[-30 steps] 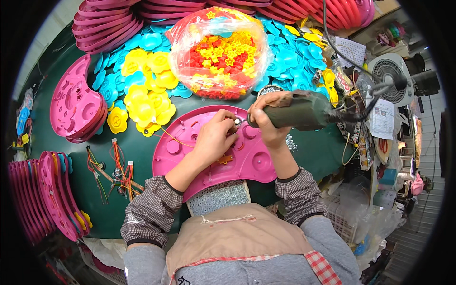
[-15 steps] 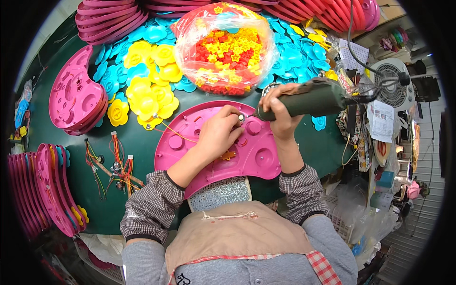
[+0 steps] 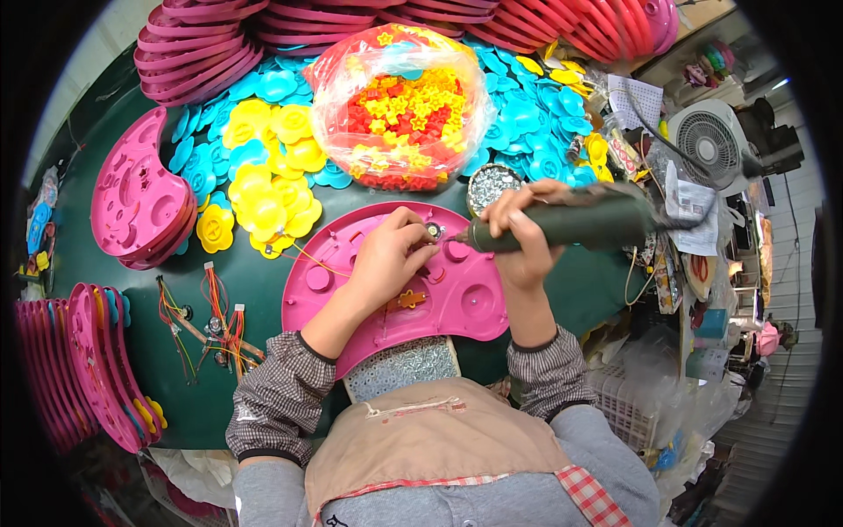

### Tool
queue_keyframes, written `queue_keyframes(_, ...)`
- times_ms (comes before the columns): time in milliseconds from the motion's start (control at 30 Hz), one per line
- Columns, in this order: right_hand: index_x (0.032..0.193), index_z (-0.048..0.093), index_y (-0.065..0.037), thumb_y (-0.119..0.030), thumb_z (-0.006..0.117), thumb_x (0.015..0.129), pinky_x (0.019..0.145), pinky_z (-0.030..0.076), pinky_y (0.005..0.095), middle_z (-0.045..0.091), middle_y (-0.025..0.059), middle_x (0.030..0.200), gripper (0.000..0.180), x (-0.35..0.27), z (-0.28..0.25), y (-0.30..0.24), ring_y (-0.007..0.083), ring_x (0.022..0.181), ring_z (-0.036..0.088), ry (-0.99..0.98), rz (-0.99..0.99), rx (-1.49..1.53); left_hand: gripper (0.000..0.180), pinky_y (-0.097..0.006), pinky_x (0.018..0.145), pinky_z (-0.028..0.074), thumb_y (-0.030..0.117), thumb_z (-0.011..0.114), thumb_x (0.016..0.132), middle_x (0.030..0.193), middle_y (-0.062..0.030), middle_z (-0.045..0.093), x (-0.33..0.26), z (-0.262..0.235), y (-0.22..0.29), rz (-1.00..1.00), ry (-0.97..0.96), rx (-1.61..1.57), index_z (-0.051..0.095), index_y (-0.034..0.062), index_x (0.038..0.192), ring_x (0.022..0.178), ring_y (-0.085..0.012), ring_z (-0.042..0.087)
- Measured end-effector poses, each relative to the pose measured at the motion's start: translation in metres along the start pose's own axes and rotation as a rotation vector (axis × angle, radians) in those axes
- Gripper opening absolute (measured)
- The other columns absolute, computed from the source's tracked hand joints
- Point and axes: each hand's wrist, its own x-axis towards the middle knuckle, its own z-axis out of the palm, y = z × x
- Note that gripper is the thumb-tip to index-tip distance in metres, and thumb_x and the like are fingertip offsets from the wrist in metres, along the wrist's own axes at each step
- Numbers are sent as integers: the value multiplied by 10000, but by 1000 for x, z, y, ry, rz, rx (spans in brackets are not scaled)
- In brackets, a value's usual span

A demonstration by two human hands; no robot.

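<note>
A pink curved plastic shell (image 3: 351, 329) lies in front of me, with round raised bosses and a recess. On it my left hand (image 3: 388, 256) rests with fingers bent together beside a small round metal-and-white part (image 3: 434, 230); whatever they pinch is hidden. My right hand (image 3: 525, 235) is wrapped round a dark green electric screwdriver (image 3: 584, 220), somewhat blurred, held nearly level. Its tip points left, close to the round part; contact cannot be made out. A thin yellow wire (image 3: 320, 258) runs from under my left hand. Nearer me sits a small orange piece (image 3: 409, 299) in the shell.
A round tin of screws (image 3: 493, 186) stands behind the right hand. Beyond are a bag of red and yellow star pieces (image 3: 404, 123), yellow flower discs (image 3: 263, 198) and blue ones (image 3: 527, 123). Wired parts (image 3: 215, 325) lie left; a tray of small metal pieces (image 3: 399, 369) sits nearest me.
The screwdriver and right hand have come slightly nearer me, uncovering the screw tin. My left fingers have drawn back a little, so the round part shows more. The whole view has shifted slightly.
</note>
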Motion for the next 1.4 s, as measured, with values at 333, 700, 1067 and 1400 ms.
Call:
queue_keyframes(333,1312,444,-78,-37,598,890,728,561,440,533,84,730,452,-4,5,-31,198,643,561,-51,-4,38,240,-384,614,527,85,876,809,793,-114,659,-3,1,2,157,52,-155,692,23,950,693,-281,668)
queue_keyframes(700,1301,446,-91,-40,596,887,740,557,436,538,84,763,443,-9,10,-37,195,631,552,15,-58,129,197,-307,576,528,65,896,798,803,-92,736,-6,-3,5,263,185,-90,744,41,920,645,-203,704)
queue_keyframes(1067,1317,454,-73,-29,568,879,733,548,438,535,92,763,456,-12,13,-37,199,624,544,42,-88,138,255,-317,574,535,123,942,755,778,-80,733,-5,-2,15,330,242,-65,742,53,896,656,-204,717)
queue_keyframes(1400,1297,444,-71,-26,565,873,728,550,442,527,88,739,443,-13,20,-36,202,625,546,43,-23,118,302,-376,553,491,168,938,748,767,-75,658,-6,-5,9,512,297,-14,712,53,912,633,-255,640)
